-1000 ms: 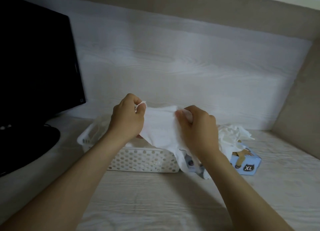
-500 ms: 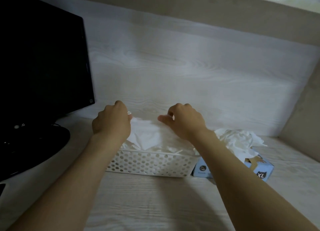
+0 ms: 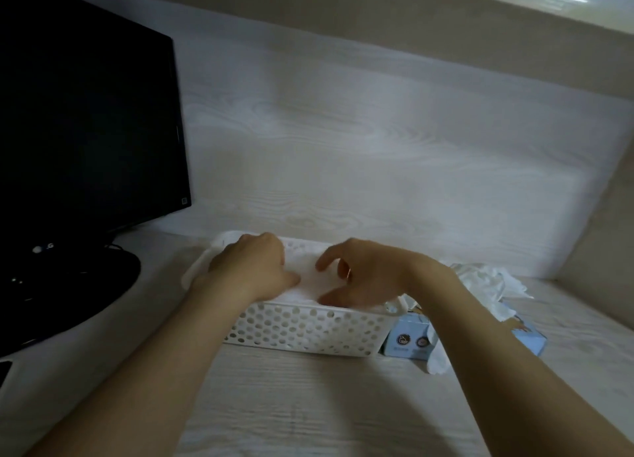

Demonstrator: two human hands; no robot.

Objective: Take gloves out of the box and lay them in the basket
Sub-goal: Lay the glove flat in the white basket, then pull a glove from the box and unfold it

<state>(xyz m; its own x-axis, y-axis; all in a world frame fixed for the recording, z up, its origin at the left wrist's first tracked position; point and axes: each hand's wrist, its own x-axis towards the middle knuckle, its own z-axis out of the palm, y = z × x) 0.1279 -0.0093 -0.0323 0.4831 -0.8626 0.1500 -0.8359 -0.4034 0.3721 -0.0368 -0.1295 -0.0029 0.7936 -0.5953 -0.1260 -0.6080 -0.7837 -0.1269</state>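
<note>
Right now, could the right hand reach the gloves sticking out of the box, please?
Probably yes: the right hand hovers over the basket, next to the box, and the gloves bunch out of its top uncovered. Only that arm's own forearm crosses above the box.

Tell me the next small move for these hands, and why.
Probably lift the right hand out of the basket and reach right to the blue box. Its fingers are spread and hold nothing, a white glove lies in the basket beneath both hands, and more gloves bulge from the box top. The left hand rests on the laid glove.
</note>
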